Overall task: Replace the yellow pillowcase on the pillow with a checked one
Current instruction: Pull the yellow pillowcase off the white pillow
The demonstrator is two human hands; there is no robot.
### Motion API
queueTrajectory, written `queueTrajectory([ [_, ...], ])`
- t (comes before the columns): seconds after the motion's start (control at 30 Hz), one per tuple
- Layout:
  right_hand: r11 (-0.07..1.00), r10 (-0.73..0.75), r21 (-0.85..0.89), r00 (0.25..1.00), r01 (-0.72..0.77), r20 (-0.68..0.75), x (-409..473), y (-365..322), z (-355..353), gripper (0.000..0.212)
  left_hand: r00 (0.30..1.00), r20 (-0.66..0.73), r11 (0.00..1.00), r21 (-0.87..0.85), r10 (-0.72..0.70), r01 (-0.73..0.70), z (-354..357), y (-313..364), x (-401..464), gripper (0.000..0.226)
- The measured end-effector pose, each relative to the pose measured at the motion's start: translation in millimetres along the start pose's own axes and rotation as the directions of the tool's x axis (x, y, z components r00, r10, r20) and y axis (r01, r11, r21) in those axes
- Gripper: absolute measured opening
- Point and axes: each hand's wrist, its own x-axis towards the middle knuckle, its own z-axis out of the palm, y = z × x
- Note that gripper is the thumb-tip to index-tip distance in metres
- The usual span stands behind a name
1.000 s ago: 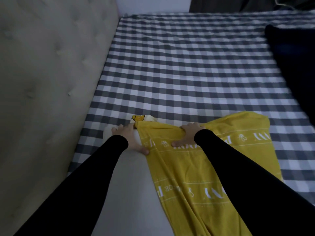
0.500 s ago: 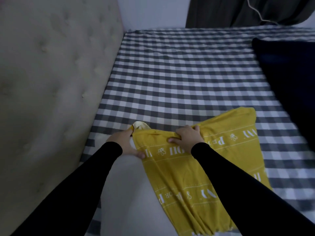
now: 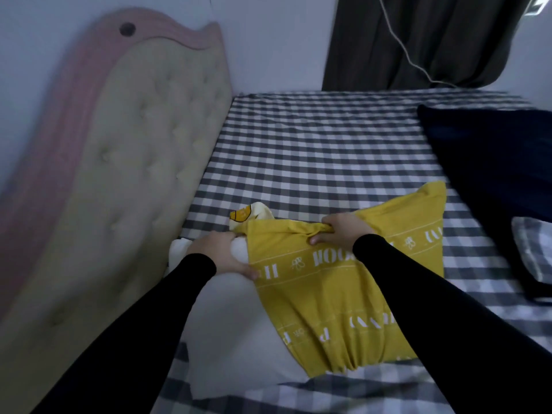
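On the bed (image 3: 328,150), head view: yellow pillowcase (image 3: 328,294) partly stripped, bunched toward the right half of the white pillow (image 3: 227,318). Left hand (image 3: 221,255) pressed on the bared pillow end, thumb at the case's open edge. Right hand (image 3: 343,230) clenched round a gathered fold of the case's upper edge. Compared with half a second ago: more white pillow exposed at left, fabric drawn further right, grip tighter (view also tilted up, headboard (image 3: 125,180) now fully seen). Judged: removal step under way, roughly half done. Grey checked fabric (image 3: 534,252) at right beside a dark cushion (image 3: 493,180), possibly the replacement; cannot confirm. Untouched so far.
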Motion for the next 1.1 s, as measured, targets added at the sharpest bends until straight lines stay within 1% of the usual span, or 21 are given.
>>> queueTrajectory([
  [0.07, 0.997, 0.068, 0.039, 0.995, -0.065, -0.073, -16, 15, -21, 0.04, 0.999, -0.036, 1.0, 0.001, -0.018, 0.018, -11, -2, -15, 0.097],
  [0.13, 0.982, 0.169, 0.11, 0.974, -0.153, -0.154, -36, 39, -39, 0.037, 0.999, -0.028, 1.0, -0.007, -0.026, 0.026, -24, -10, -29, 0.095],
  [0.2, 0.957, 0.259, 0.188, 0.939, -0.219, -0.226, -54, 55, -46, 0.034, 0.999, -0.023, 0.999, 0.026, -0.023, 0.024, -40, -18, -39, 0.102],
  [0.27, 0.944, 0.296, 0.228, 0.915, -0.237, -0.274, -62, 56, -38, 0.035, 0.999, -0.027, 0.998, 0.054, -0.031, 0.032, -54, -20, -44, 0.107],
  [0.33, 0.947, 0.269, 0.245, 0.927, -0.206, -0.262, -67, 42, -29, 0.035, 0.999, 0.012, 0.994, 0.099, -0.045, 0.044, -63, -12, -47, 0.105],
  [0.4, 0.952, 0.216, 0.259, 0.958, -0.164, -0.187, -73, 29, -24, 0.033, 0.995, 0.091, 0.982, 0.188, -0.043, 0.025, -61, 1, -48, 0.108],
  [0.47, 0.955, 0.192, 0.252, 0.971, -0.153, -0.139, -79, 24, -22, 0.044, 0.991, 0.129, 0.975, 0.223, -0.031, 0.002, -48, 14, -49, 0.119],
  [0.53, 0.969, 0.198, 0.173, 0.974, -0.177, -0.114, -81, 21, -21, 0.065, 0.996, 0.09, 0.985, 0.174, -0.015, -0.001, -32, 25, -50, 0.122],
  [0.63, 0.974, 0.227, 0.02, 0.972, -0.226, -0.057, -83, 15, -24, 0.102, 0.998, 0.016, 0.993, 0.106, 0.058, -0.059, -16, 44, -50, 0.114],
  [0.67, 0.971, 0.225, -0.07, 0.972, -0.23, -0.07, -84, 13, -26, 0.109, 0.996, -0.001, 0.989, 0.122, 0.09, -0.089, -15, 49, -50, 0.116],
  [0.7, 0.958, 0.191, -0.192, 0.974, -0.212, -0.12, -85, 10, -26, 0.113, 0.993, -0.001, 0.982, 0.149, 0.115, -0.113, -15, 54, -49, 0.12],
  [0.73, 0.931, 0.119, -0.321, 0.975, -0.176, -0.188, -85, 6, -26, 0.115, 0.992, 0.015, 0.976, 0.178, 0.123, -0.124, -15, 57, -48, 0.122],
  [0.77, 0.901, 0.027, -0.414, 0.969, -0.13, -0.246, -83, 1, -22, 0.117, 0.991, 0.032, 0.97, 0.203, 0.127, -0.131, -16, 61, -47, 0.121],
  [0.8, 0.885, -0.047, -0.457, 0.962, -0.086, -0.271, -81, -5, -17, 0.119, 0.99, 0.041, 0.966, 0.218, 0.131, -0.137, -16, 64, -45, 0.117],
  [0.83, 0.882, -0.093, -0.469, 0.961, -0.041, -0.26, -77, -11, -9, 0.12, 0.99, 0.042, 0.965, 0.221, 0.134, -0.14, -14, 68, -42, 0.114],
  [0.87, 0.883, -0.115, -0.469, 0.97, 0.002, -0.213, -73, -16, -1, 0.119, 0.99, 0.036, 0.966, 0.213, 0.139, -0.144, -13, 73, -41, 0.113],
  [0.93, 0.901, -0.102, -0.431, 0.988, 0.044, -0.112, -68, -21, 15, 0.116, 0.986, 0.026, 0.966, 0.193, 0.167, -0.169, -5, 82, -39, 0.116],
  [0.97, 0.909, -0.089, -0.414, 0.99, 0.037, -0.106, -66, -19, 20, 0.116, 0.983, 0.023, 0.969, 0.168, 0.18, -0.181, -1, 85, -39, 0.116],
  [1.03, 0.918, -0.085, -0.397, 0.985, 0.019, -0.151, -65, -9, 23, 0.116, 0.986, 0.01, 0.984, 0.06, 0.168, -0.168, 5, 85, -40, 0.112],
  [1.1, 0.92, -0.1, -0.392, 0.981, 0.028, -0.164, -66, -1, 23, 0.105, 0.987, 0.002, 0.986, -0.041, 0.163, -0.162, 6, 81, -41, 0.107],
])
